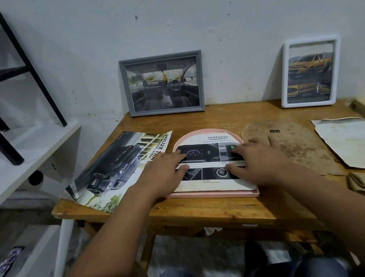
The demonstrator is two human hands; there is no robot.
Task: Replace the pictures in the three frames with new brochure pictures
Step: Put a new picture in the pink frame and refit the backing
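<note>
Pink arched frame (212, 194) lay flat at the wooden table's (211, 214) near edge — a thin glossy brochure page (210, 158) on it.
Left hand (167, 173) and right hand (257, 163) pressed it with flat fingers, gripping nothing — light, floppy, likely slippery; best lifted by its edges. Beyond, a grey frame (160, 59) and a white frame (286, 98) leaned against the wall.

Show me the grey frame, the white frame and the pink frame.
grey frame (159, 58), head view, its top rail.
white frame (283, 77), head view, its left rail.
pink frame (213, 194), head view, its near edge.
</note>
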